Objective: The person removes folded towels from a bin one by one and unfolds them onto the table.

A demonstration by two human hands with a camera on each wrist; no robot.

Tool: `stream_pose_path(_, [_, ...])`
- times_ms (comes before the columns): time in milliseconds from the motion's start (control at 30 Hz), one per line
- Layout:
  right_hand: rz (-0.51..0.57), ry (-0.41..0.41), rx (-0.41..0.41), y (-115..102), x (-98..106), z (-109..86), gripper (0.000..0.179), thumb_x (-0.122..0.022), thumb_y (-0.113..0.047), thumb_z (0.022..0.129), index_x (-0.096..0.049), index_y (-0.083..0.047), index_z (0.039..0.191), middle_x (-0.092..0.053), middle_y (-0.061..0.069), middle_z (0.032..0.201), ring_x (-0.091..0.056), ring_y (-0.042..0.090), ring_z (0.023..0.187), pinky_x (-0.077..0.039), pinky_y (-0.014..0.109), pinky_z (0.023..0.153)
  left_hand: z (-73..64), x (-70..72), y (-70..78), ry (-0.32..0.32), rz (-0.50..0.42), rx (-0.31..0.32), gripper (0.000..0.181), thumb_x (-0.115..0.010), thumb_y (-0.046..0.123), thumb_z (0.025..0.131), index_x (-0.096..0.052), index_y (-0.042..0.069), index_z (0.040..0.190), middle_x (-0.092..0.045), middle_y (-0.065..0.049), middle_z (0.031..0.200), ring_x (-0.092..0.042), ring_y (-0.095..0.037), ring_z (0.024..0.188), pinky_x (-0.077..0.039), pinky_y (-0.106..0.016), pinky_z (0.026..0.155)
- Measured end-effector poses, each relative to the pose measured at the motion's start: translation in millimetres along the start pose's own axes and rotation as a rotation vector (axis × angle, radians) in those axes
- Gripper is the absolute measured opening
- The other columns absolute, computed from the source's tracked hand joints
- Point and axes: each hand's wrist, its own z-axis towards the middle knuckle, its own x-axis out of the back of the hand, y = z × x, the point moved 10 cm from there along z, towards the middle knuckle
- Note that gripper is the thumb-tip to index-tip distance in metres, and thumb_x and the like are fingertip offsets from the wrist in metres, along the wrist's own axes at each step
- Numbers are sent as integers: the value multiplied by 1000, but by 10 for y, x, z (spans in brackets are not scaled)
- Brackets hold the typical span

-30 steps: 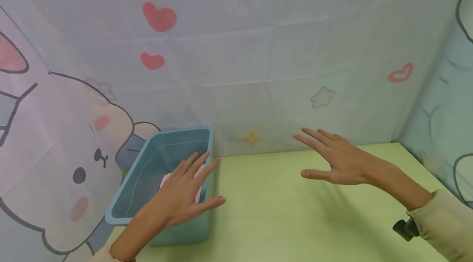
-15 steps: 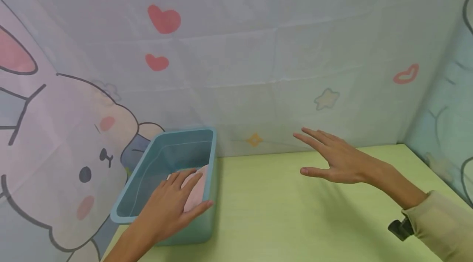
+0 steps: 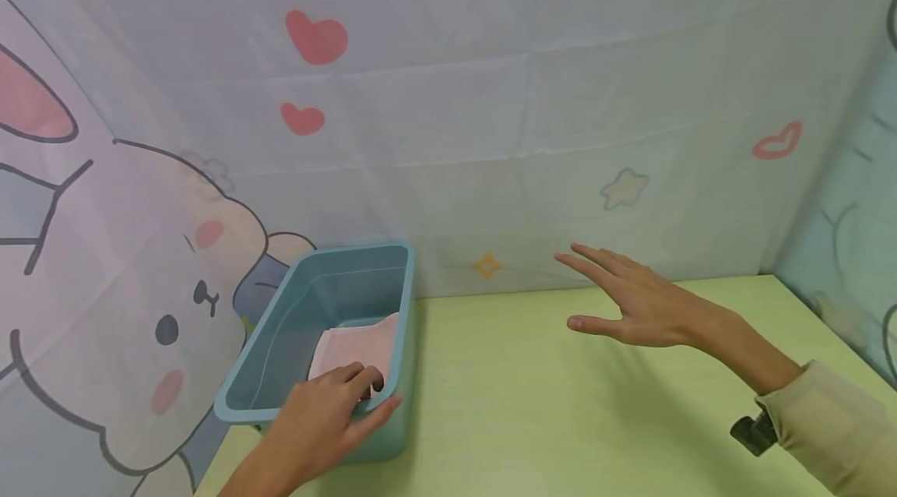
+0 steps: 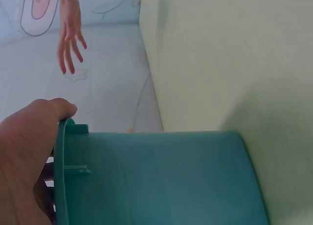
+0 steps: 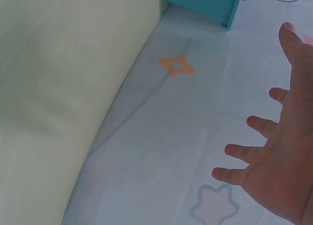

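A teal plastic bin (image 3: 315,279) stands on the table at left, seen from its side in the left wrist view. Inside it lies a pale pink folded cloth (image 3: 360,345). My left hand (image 3: 315,419) grips the bin's near rim by the right corner. Its fingers curl over to the inside, and the thumb (image 4: 61,107) lies along the rim; the fingertips are mostly hidden. Over the right side of the table my right hand (image 3: 641,306) hovers with fingers spread, holding nothing and apart from the bin.
The light green table (image 3: 504,388) runs to a pale cloth backdrop (image 3: 455,107) printed with hearts, stars and a cartoon rabbit. More printed cloth hangs at the left and right. A small black object (image 3: 755,433) sits at the right sleeve.
My left hand has lowered and drawn back from above the bin to its near rim, its fingers curling over it. More of the pink cloth shows. The right hand has stayed nearly still.
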Motion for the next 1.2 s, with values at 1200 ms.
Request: stream_pose_path(1200, [61, -54, -13, -31, -43, 195, 81, -59, -66, 97, -27, -33, 165, -24, 3, 170, -29, 37, 152, -33, 69, 110, -22, -73, 170, 112, -35, -125, 26, -72, 35, 97, -55, 22, 83, -38, 18, 67, -36, 1, 59, -33, -21, 54])
